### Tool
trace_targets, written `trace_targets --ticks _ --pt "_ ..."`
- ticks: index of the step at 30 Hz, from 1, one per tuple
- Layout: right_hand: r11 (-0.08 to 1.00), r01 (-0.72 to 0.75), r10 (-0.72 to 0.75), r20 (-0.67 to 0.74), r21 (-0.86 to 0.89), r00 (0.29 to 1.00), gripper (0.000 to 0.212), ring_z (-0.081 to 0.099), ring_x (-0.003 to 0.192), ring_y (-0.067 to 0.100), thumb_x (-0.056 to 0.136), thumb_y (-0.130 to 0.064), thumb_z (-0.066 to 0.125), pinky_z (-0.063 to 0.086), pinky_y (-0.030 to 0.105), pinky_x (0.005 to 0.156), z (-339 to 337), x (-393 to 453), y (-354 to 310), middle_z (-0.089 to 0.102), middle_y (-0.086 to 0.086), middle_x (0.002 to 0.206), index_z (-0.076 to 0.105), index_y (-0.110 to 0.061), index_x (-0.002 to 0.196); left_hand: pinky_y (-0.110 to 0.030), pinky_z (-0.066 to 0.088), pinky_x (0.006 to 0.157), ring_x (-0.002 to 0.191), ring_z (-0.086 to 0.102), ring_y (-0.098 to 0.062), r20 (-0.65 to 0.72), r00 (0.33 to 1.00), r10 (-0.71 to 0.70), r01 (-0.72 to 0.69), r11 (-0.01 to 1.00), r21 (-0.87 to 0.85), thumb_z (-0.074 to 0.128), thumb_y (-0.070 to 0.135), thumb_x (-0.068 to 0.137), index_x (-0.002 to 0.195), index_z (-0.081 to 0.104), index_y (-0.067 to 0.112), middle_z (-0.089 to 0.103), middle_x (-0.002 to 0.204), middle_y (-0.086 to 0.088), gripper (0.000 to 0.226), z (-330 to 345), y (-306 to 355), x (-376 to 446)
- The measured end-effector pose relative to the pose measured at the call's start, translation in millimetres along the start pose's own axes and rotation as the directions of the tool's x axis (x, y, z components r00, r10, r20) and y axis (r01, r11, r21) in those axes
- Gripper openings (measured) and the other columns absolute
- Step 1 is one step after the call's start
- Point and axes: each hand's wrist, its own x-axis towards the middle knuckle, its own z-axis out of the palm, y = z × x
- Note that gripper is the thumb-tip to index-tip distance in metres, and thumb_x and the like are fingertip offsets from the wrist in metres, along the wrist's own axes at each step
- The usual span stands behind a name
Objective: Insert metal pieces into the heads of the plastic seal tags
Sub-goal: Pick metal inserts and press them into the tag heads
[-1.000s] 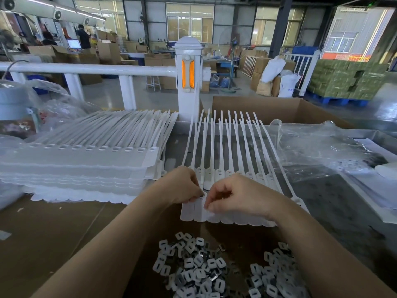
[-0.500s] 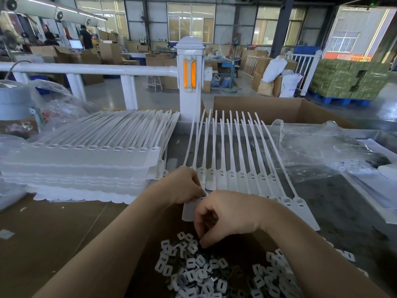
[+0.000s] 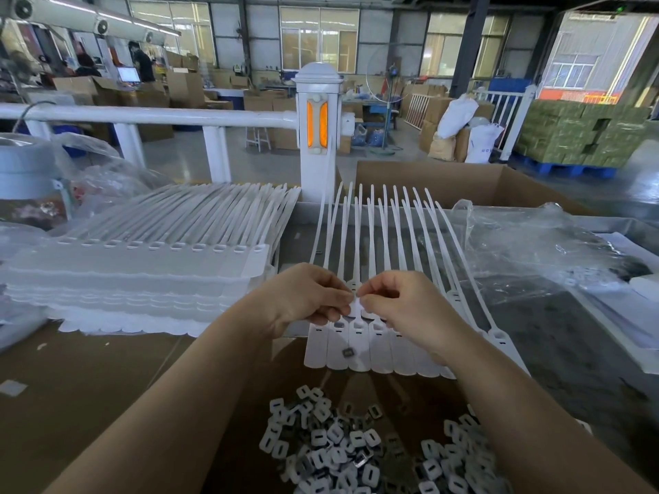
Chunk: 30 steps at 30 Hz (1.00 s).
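While left hand (image 3: 306, 297) pinches seal tag (image 3: 356, 329) head, right hand (image 3: 403, 301) pinches there too — metal piece unseen.

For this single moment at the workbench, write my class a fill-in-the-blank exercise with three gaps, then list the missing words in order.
1. Both hands, the left hand and the right hand, meet over the row of ____ seal tags.
2. The loose metal pieces lie heaped ____ the person than the tags.
3. A big stack of tags lies to the ____ of the hands.

Missing words: white; nearer; left
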Motion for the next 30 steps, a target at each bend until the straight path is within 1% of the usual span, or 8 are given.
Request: trace_targets --ticks 4,10,13,16,18,21,27,30 --pt "1.0 0.014 -0.014 -0.013 -0.005 1.0 0.013 0.062 0.064 -0.007 0.091 -0.021 0.067 0.043 0.009 0.052 0 0 -1 0.071 -0.011 0.079 0.069 -0.033 0.087 -0.023 0.049 0.066 0.066 0.064 -0.008 0.02 1.0 0.004 -0.003 1.0 -0.005 0.068 0.014 0.09 0.092 0.072 0.01 0.074 0.077 0.0 0.006 1 0 0" --pt "1.0 0.006 -0.006 0.016 0.013 1.0 0.02 0.063 0.065 -0.008 0.092 -0.017 0.065 0.044 0.006 0.052 0 -1 -2 0.071 -0.016 0.077 0.068 -0.036 0.086 -0.02 0.049 0.061 0.062 0.062 -0.007 -0.001 1.0 0.003 -0.003 1.0 0.001 0.071 0.013 0.088 0.088 0.071 0.01 0.072 0.072 0.0 0.004 1 -1 2" --pt "0.998 -0.059 0.059 0.027 -0.011 0.998 0.024 0.063 0.065 -0.008 0.094 -0.014 0.06 0.045 0.011 0.055 1 0 1 0.071 -0.012 0.08 0.067 -0.035 0.087 -0.02 0.048 0.056 0.058 0.058 -0.009 -0.061 0.997 -0.044 0.045 0.999 0.001 0.069 0.009 0.087 0.084 0.07 0.007 0.068 0.068 -0.003 0.003 1 -4 5" --pt "0.993 -0.112 0.113 0.042 -0.04 0.993 0.021 0.067 0.077 0.002 0.096 -0.017 0.057 0.046 0.017 0.063 3 1 3 0.07 -0.008 0.086 0.066 -0.034 0.087 -0.018 0.045 0.05 0.053 0.052 -0.009 -0.104 0.988 -0.111 0.119 0.99 0.079 0.069 0.01 0.088 0.077 0.069 0.01 0.062 0.064 -0.002 0.01 5 -7 9" --pt "0.992 -0.119 0.122 0.05 -0.044 0.991 0.019 0.067 0.079 0.004 0.096 -0.018 0.058 0.046 0.018 0.066 3 0 4 0.07 -0.008 0.088 0.066 -0.034 0.088 -0.021 0.048 0.059 0.06 0.054 -0.011 -0.13 0.98 -0.148 0.166 0.975 0.145 0.07 0.013 0.088 0.078 0.068 0.013 0.062 0.068 -0.001 0.011 10 -9 13" --pt "0.991 -0.118 0.121 0.065 -0.057 0.991 0.02 0.066 0.078 0.004 0.096 -0.019 0.058 0.046 0.018 0.066 2 0 3 0.07 -0.008 0.087 0.066 -0.034 0.087 -0.03 0.052 0.081 0.082 0.059 -0.017 -0.167 0.972 -0.163 0.199 0.953 0.23 0.07 0.018 0.087 0.08 0.067 0.018 0.063 0.082 -0.001 0.008 14 -12 18" --pt "0.99 -0.125 0.131 0.089 -0.064 0.987 0.019 0.065 0.077 0.002 0.097 -0.019 0.058 0.045 0.017 0.066 2 1 2 0.069 -0.009 0.086 0.065 -0.035 0.088 -0.029 0.049 0.08 0.093 0.059 -0.02 -0.189 0.968 -0.165 0.215 0.935 0.281 0.069 0.018 0.088 0.081 0.063 0.019 0.062 0.09 -0.001 0.009 15 -11 18" --pt "0.99 -0.127 0.132 0.092 -0.057 0.987 0.016 0.065 0.077 0.002 0.096 -0.02 0.059 0.045 0.018 0.066 1 1 3 0.069 -0.009 0.086 0.066 -0.033 0.09 -0.03 0.05 0.084 0.095 0.058 -0.022 -0.198 0.964 -0.179 0.232 0.927 0.294 0.067 0.017 0.09 0.091 0.063 0.015 0.061 0.095 -0.004 0.005 16 -9 18"
